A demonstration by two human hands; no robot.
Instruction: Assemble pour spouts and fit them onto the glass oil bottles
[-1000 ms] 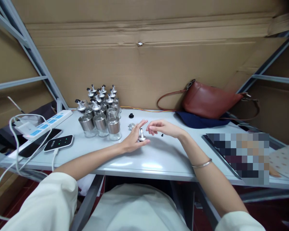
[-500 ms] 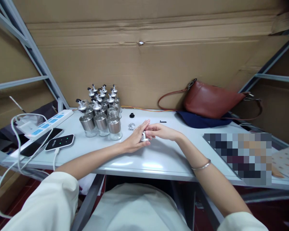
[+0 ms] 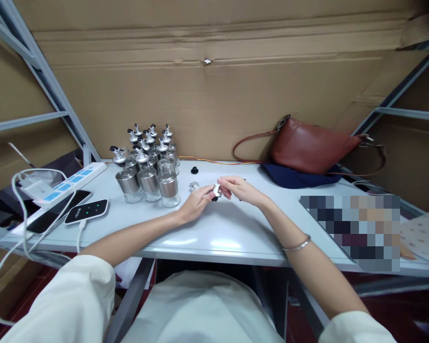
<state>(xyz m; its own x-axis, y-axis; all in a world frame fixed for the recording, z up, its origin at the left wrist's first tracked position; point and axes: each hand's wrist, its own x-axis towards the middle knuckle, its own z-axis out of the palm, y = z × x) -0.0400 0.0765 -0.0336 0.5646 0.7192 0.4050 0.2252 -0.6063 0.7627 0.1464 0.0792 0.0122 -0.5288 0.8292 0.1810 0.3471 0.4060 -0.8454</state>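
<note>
Above the middle of the white table, my left hand point(image 3: 196, 204) is closed on a small silver pourer spout point(image 3: 217, 190) with a black part at its lower end. The fingertips of my right hand point(image 3: 240, 188) pinch the same spout from the other side, partly hiding it. Beyond my left hand lie a small clear-and-silver ring-like piece point(image 3: 194, 186) and a black stopper point(image 3: 194, 170). To the left stands a glass bottle point(image 3: 168, 185) with a steel sleeve and no spout. Several similar bottles point(image 3: 127, 183) behind and beside it carry silver spouts with black tips.
On the left are a power strip point(image 3: 75, 183), a dark phone point(image 3: 59, 212), a small device point(image 3: 86, 212) and white cables. A brown bag point(image 3: 311, 147) rests on a navy cap point(image 3: 293, 177) at the back right. Cardboard point(image 3: 207, 105) walls the back.
My left hand was spread flat, with the spout against it; now its fingers have closed around the spout, which has turned. My right hand has shifted slightly and hides most of a small black piece.
</note>
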